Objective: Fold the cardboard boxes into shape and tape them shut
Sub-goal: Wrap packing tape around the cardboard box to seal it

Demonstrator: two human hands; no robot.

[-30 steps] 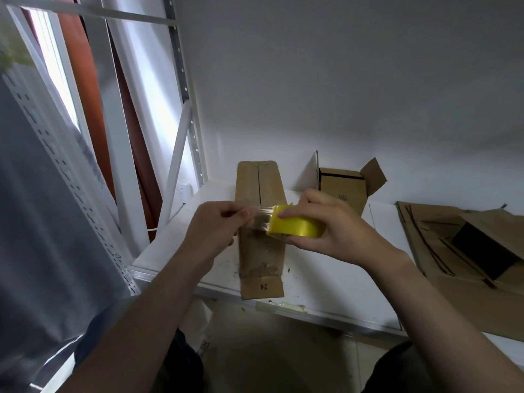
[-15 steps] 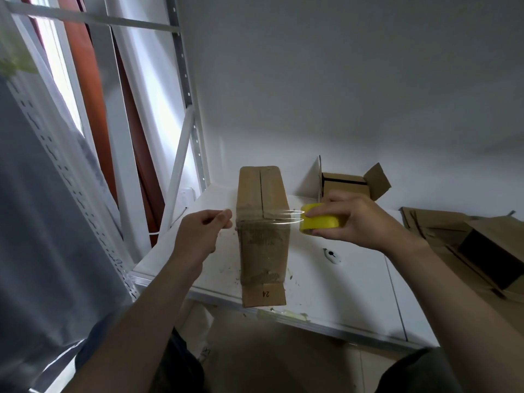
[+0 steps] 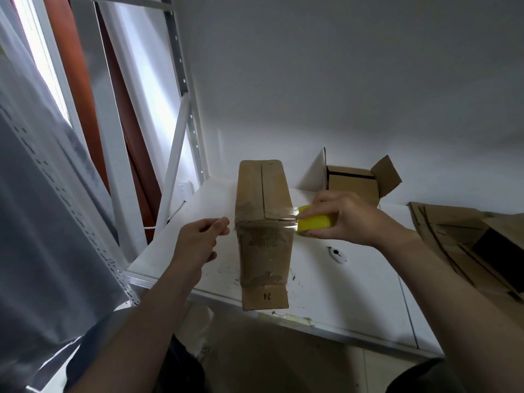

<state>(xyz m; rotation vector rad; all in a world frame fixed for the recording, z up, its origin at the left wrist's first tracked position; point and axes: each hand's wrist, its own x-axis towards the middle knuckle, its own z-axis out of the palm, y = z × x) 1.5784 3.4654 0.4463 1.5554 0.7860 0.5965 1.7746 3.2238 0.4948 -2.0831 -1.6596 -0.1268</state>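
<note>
A long closed cardboard box (image 3: 263,222) stands on the white table (image 3: 354,285), its near end marked "24" hanging over the front edge. My right hand (image 3: 346,215) grips a yellow tape roll (image 3: 314,226) just right of the box. A strip of clear tape (image 3: 266,219) stretches from the roll across the box's near top edge to my left hand (image 3: 198,241), which pinches its free end left of the box.
An open small cardboard box (image 3: 354,184) stands at the back by the wall. Flattened cardboard (image 3: 465,242) lies stacked on the right. A small white object (image 3: 337,254) lies on the table under my right wrist. White shelf uprights (image 3: 181,131) rise at the left.
My hands moved apart, drawing the tape out from in front of the box. The strip now lies across the box's near top edge, the roll to the right and the free end to the left.
</note>
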